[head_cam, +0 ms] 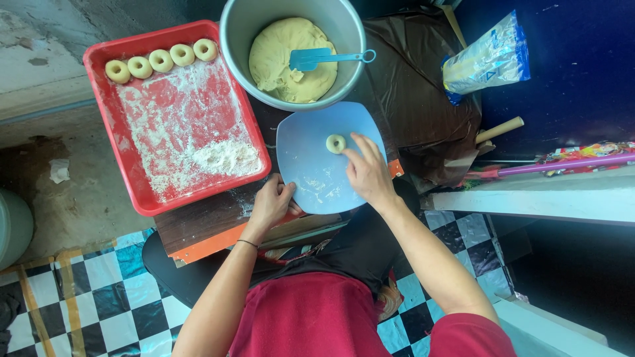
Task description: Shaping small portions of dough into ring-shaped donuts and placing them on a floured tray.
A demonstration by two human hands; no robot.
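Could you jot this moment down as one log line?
left hand: steadies pale blue plastic board | right hand: fingertips at ring-shaped dough piece | red tray: five rings

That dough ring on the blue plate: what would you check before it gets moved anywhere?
1. Dough ring formed with an open hole: ok.
2. Right hand fingertips at the ring: ok.
3. Left hand steadying the blue plate edge: ok.
4. Red tray has floured free space below its row of five rings: ok.
5. Ring underside sticking to the plate: cannot tell.
6. Scraper resting on the dough in the metal bowl, out of the way: ok.
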